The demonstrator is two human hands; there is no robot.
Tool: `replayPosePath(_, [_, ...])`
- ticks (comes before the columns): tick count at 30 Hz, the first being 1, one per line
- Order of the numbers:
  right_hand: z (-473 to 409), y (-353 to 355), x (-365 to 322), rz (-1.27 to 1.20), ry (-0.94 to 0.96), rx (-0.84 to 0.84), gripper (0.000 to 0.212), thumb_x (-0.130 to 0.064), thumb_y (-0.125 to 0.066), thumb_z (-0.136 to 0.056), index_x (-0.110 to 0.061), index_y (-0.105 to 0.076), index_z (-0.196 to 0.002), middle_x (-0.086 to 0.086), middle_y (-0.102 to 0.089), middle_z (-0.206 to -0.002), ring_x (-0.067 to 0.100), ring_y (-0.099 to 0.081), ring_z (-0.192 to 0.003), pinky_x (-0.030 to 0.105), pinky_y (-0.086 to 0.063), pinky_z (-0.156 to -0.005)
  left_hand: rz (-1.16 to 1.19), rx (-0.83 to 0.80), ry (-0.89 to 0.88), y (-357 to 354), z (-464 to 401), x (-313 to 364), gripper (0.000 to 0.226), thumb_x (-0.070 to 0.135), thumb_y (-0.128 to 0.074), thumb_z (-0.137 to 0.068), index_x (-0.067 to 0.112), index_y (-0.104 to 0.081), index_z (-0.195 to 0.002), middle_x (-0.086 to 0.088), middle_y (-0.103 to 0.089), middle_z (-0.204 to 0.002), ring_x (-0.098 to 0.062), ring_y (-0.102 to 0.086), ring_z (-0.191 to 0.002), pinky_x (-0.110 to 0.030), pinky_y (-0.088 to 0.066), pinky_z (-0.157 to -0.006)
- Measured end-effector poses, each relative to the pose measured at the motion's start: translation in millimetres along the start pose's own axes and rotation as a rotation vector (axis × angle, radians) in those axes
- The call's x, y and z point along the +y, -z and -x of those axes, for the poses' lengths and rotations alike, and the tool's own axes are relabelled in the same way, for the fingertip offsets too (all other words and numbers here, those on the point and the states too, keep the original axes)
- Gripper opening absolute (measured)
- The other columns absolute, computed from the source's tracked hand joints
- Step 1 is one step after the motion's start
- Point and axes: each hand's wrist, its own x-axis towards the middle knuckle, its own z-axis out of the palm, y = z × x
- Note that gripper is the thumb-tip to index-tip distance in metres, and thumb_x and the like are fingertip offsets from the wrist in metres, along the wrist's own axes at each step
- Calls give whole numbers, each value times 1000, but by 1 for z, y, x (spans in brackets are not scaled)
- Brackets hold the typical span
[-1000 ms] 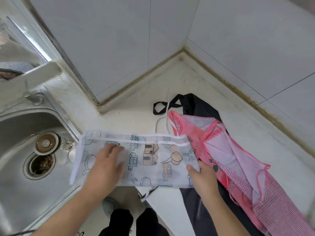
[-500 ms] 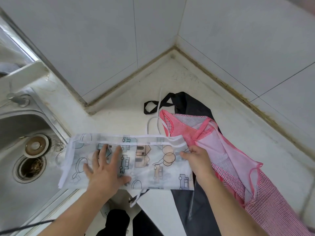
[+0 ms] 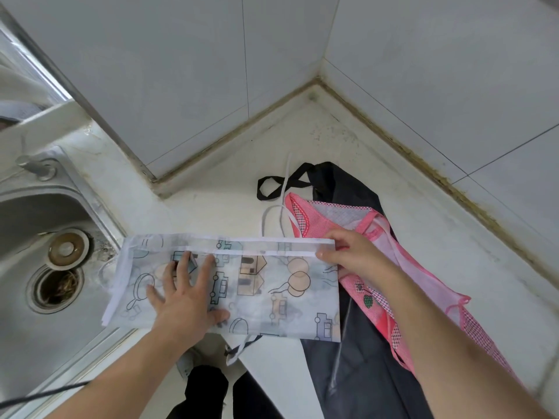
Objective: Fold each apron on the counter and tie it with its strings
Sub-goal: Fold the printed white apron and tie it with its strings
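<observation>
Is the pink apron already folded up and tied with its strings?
No, the pink apron lies spread out loose over the dark apron on the counter, unfolded and untied.

Head camera looks steeply down, close above counter (image 3: 211,204).
</observation>
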Motion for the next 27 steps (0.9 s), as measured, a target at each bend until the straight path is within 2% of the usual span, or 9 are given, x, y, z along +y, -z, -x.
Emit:
replayPosePath(3, [-9,13,-13,135,-19,-162,18,-14,-81,-88,-23,-77,-104,1,-77,-102,19,-77,-91,49,-65,-80,-1,-4,-4,1,1,1,120,68,-69,-84,43,22,-157,-7,29,-167,-41,21,-155,-74,-1,-119])
replayPosePath(7, [-20,20,-32,150,54,-301,43,-6,-82,-84,-38,-76,-113,-7,-73,-118,15,-71,-108,34,-63,-82,-10,-11,-1,1,1,1,119,69,-68,-84,43,22,-157,-7,30,-167,-41,21,-155,-74,-1,-119])
replayPosePath(10, [-28,17,-41,332,33,-428,35,-12,-82,-85,-33,-78,-113,-7,-76,-112,17,-72,-104,35,-62,-85,-22,-4,-3,0,2,1,117,70,-67,-84,42,20,-158,-8,28,-167,-41,19,-156,-74,-4,-120])
replayPosePath(12, [-32,15,-47,439,50,-427,37,-15,-82,-86,-32,-76,-118,-9,-73,-116,14,-69,-106,33,-59,-90,-32,0,-5,0,1,1,117,71,-67,-84,42,19,-158,-9,28,-167,-41,17,-156,-74,-5,-120])
replayPosePath(16, [-40,11,-50,491,-36,-522,15,-18,-79,-91,-23,-79,-105,1,-78,-99,22,-76,-95,34,-62,-76,-30,0,0,-1,1,1,118,71,-67,-83,42,19,-158,-8,28,-167,-40,18,-156,-74,-6,-120])
replayPosePath(19, [-41,10,-50,480,-16,-513,4,-27,-80,-90,-29,-83,-92,-4,-80,-95,19,-76,-95,34,-60,-86,-31,8,-7,-1,0,1,119,71,-67,-83,42,19,-158,-8,28,-167,-40,18,-156,-75,-6,-120])
replayPosePath(22, [-38,6,-54,449,-29,-594,4,-30,-79,-91,-30,-82,-93,-6,-80,-99,17,-75,-99,31,-57,-93,-23,7,-10,-1,1,1,118,70,-67,-83,43,20,-158,-8,28,-167,-40,18,-155,-75,-5,-120])
replayPosePath(25, [-36,0,-58,661,-78,-602,21,-47,-76,-91,-26,-74,-86,-5,-73,-84,17,-67,-80,28,-52,-74,-21,8,-8,0,1,0,119,70,-68,-83,43,21,-157,-7,29,-167,-40,18,-156,-75,-5,-120])
replayPosePath(27, [-34,2,-61,861,-37,-518,30,-58,-68,-93,-31,-64,-81,-8,-63,-80,12,-58,-72,26,-44,-65,-26,3,-1,0,1,1,119,70,-68,-83,44,21,-157,-7,29,-167,-40,18,-156,-74,-5,-120])
